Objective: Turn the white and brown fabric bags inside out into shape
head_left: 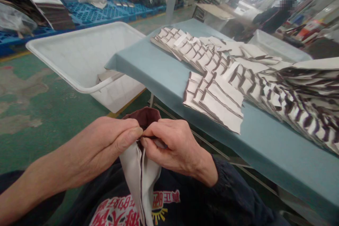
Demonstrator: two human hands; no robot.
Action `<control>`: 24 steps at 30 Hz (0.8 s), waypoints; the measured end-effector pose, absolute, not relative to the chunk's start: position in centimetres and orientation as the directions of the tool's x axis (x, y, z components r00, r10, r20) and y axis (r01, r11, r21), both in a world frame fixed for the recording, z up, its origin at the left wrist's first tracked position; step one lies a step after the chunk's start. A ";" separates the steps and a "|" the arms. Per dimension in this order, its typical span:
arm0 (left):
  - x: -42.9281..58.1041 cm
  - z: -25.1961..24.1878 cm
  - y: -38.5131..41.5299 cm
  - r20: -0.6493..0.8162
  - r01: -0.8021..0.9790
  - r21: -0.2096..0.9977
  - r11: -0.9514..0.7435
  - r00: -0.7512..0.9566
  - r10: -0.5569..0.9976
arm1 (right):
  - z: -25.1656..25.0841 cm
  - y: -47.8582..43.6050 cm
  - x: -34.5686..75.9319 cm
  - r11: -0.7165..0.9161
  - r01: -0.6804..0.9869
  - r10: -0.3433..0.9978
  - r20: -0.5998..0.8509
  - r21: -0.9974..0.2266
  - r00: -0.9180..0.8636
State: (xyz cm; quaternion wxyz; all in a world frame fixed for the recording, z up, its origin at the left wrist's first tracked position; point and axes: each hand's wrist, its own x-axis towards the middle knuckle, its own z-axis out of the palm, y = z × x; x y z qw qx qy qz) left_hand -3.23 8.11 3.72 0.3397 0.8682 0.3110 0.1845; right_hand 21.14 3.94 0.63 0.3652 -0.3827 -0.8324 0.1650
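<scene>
Close in front of my body, both hands pinch one sewn fabric piece [132, 167], white on the side that hangs down, with a dark seam along it. A maroon part [149, 114] of the cloth shows beyond my fingers. My left hand [119, 136] is closed on its upper edge, thumb on top. Right beside it, my right hand [172, 143] grips the same edge between thumb and forefinger, and the fingertips of both hands nearly touch. The exact spot they pinch is partly hidden by the fingers.
A blue-covered table [164, 77] stands ahead to the right. On it lie a small stack of white fabric pieces [222, 102] and long overlapping rows of similar pieces [265, 88]. A white plastic bin [66, 74] stands at left. Blue pallets [90, 12] and another person [272, 17] are farther back.
</scene>
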 end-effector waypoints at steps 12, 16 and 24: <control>-3.3 2.7 6.6 0.181 0.229 0.836 -0.499 0.743 0.644 | 0.7 3.8 22.3 0.674 0.234 0.709 0.527 -0.700 -0.468; -4.4 1.6 5.5 0.324 0.281 0.704 -0.652 0.690 0.647 | 0.3 4.1 23.0 0.655 0.182 0.718 0.529 -0.734 -0.453; -3.4 -0.3 4.0 0.372 0.275 0.754 -0.597 0.570 0.732 | -3.1 5.3 22.5 0.679 0.299 0.726 0.550 -0.671 -0.414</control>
